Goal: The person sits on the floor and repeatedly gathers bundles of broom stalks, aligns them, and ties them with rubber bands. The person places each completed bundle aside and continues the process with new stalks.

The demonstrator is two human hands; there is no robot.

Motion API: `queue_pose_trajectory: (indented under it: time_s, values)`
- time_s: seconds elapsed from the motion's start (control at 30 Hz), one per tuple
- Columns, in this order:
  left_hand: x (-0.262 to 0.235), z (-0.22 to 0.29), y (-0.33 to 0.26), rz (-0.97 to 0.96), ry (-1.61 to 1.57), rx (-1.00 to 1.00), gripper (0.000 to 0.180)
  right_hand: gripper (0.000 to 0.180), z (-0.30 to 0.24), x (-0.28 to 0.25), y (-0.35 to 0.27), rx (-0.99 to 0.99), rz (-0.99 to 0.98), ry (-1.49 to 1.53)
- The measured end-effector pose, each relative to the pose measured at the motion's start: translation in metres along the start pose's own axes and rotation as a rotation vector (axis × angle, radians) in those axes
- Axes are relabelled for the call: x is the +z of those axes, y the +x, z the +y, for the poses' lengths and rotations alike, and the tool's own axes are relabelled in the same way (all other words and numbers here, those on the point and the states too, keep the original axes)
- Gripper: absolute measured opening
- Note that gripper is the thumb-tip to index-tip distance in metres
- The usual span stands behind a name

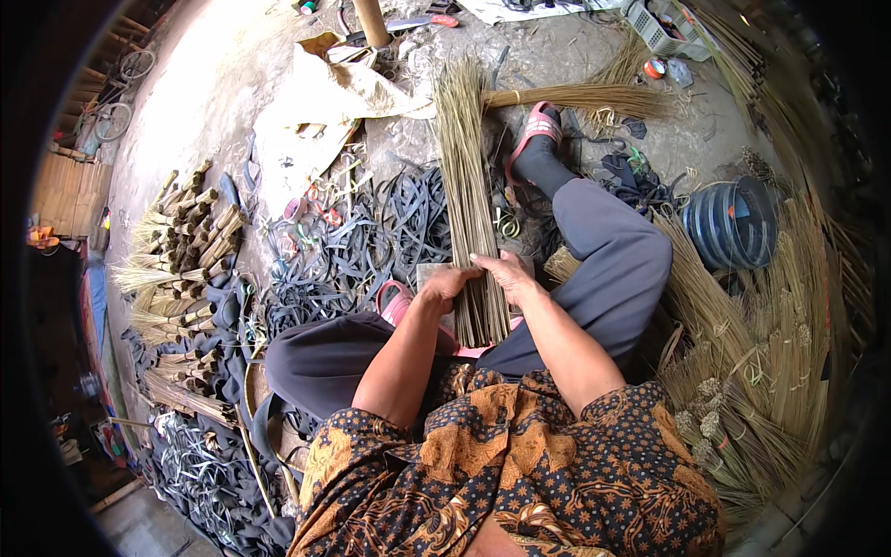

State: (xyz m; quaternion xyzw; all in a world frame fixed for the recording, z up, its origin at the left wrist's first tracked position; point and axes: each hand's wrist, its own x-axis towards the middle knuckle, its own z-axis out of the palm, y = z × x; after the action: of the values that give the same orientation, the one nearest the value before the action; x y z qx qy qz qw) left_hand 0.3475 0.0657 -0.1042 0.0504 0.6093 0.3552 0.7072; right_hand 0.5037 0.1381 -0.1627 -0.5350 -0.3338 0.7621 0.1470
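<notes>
Soft, even daylight falls here; the concrete floor [223, 74] glares pale at upper left, shadows stay faint, and edges bend into black.

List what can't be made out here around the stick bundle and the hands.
- Left hand fingertips: head view, curled behind the stick bundle.
- Bundle's near end: hidden behind the forearms and lap.
- Right hand palm: pressed against the sticks.
- Any binding on the bundle: too small to tell.

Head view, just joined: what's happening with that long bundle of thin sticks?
A seated person grips the long bundle of thin tan sticks near its lower end with both hands, left hand and right hand side by side. The bundle runs away from them across the floor. Black rubber strips lie to its left, and loose tan stick heaps to the right.
</notes>
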Motion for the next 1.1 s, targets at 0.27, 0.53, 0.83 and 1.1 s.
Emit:
queue_pose_trajectory:
  time_s: [0.27,0.53,0.83,1.1]
  values:
    - [-0.002,-0.006,0.008,-0.019,-0.116,0.010,0.033,0.075,0.002,0.001,-0.001,0.086,0.044,0.045]
    - [-0.001,-0.001,0.001,0.042,0.002,-0.006,0.033,0.066,0.001,0.001,0.000,0.061,-0.013,0.003]
    - [-0.007,-0.003,0.009,0.060,-0.070,-0.035,0.021,0.020,-0.036,0.009,-0.030,0.043,-0.036,0.167]
    - [-0.009,-0.003,0.004,0.169,0.035,0.035,0.034,0.026,-0.199,-0.055,-0.139,-0.417,-0.070,0.074]
